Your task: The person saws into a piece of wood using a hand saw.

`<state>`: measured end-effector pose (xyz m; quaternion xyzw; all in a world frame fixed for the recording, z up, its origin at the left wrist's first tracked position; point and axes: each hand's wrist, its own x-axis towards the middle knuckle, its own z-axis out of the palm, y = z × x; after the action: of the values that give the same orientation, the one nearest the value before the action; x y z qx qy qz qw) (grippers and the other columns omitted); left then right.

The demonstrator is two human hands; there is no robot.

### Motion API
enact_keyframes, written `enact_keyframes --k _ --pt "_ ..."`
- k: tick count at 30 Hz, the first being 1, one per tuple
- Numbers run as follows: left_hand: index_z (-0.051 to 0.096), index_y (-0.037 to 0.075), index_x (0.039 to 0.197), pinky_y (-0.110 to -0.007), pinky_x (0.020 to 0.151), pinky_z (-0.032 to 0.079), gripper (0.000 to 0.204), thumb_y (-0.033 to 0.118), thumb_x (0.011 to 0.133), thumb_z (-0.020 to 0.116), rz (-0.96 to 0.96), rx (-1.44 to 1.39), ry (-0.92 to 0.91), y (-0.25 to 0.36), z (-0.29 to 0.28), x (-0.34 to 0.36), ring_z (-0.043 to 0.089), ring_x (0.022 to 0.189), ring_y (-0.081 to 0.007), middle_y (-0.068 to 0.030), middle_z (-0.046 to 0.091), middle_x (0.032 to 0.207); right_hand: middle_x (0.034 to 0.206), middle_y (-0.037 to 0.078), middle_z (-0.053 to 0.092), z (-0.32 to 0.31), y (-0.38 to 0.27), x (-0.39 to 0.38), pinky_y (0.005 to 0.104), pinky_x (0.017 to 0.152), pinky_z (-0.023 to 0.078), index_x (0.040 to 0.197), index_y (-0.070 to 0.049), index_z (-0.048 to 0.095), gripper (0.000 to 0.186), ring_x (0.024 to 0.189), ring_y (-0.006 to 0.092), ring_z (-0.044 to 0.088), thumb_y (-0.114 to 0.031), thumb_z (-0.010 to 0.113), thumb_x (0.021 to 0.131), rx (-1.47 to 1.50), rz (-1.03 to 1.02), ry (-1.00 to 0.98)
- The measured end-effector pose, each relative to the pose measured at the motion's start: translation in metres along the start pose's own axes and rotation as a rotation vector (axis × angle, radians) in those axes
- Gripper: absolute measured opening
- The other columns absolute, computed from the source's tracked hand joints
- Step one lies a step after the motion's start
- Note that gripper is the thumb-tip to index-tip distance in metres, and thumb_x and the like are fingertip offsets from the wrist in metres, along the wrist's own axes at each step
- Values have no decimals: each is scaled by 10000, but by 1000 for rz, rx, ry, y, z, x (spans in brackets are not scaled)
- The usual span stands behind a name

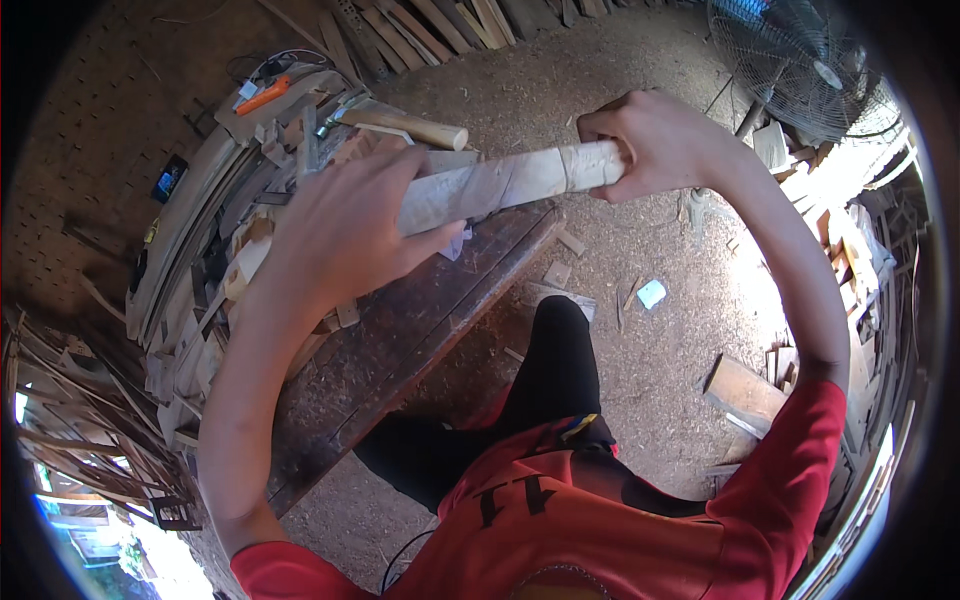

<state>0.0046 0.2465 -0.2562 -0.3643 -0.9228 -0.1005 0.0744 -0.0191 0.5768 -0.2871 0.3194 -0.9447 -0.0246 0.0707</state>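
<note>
A long whitish bar (500, 187) is held up level in front of me, over the edge of a dark wooden bench (440, 300). It looks wrapped, with a line across it near its right end; its exact kind I cannot make out. My left hand (345, 225) closes on the left end, thumb along the near side and fingers behind. My right hand (665, 145) grips the right end, thumb below and fingers curled over the top. Just beyond my left hand, a hammer (405, 127) with a wooden handle lies on the heaped bench.
Wood offcuts (230, 280) pile along the bench's far left side, with an orange-handled tool (263, 96) on top. A caged fan (800, 70) stands at far right. Planks (745, 390) and a light blue piece (651, 294) lie on the dusty floor.
</note>
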Motion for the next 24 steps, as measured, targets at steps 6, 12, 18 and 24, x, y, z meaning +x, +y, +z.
enact_keyframes --k 6,12,18,24 --pt "636 81 1201 -404 861 515 509 325 790 812 -83 -41 -47 -4 -16 5 688 1004 -309 -121 710 1093 699 80 663 14 11 -5 416 599 551 1087 -137 586 503 643 248 701 -532 728 810 -8 85 244" --pt "639 48 1285 -386 848 516 622 449 836 792 -125 -192 -142 -24 -8 -2 689 950 -329 -158 722 1030 791 87 615 16 17 -11 395 540 490 1072 -108 550 731 602 261 638 -811 500 877 -280 -88 424" --pt "650 20 1280 -436 830 536 746 621 844 728 -123 82 82 -16 -2 0 698 905 -395 -198 737 952 555 83 463 6 22 -2 404 501 433 1083 -93 548 752 455 266 486 -812 407 917 -189 -81 401" --pt "665 22 1208 -467 719 556 783 712 839 665 -145 332 198 -17 -1 9 715 793 -399 -227 712 816 650 121 571 6 25 3 451 584 490 1078 -95 542 728 578 319 616 -794 471 887 -250 35 325"
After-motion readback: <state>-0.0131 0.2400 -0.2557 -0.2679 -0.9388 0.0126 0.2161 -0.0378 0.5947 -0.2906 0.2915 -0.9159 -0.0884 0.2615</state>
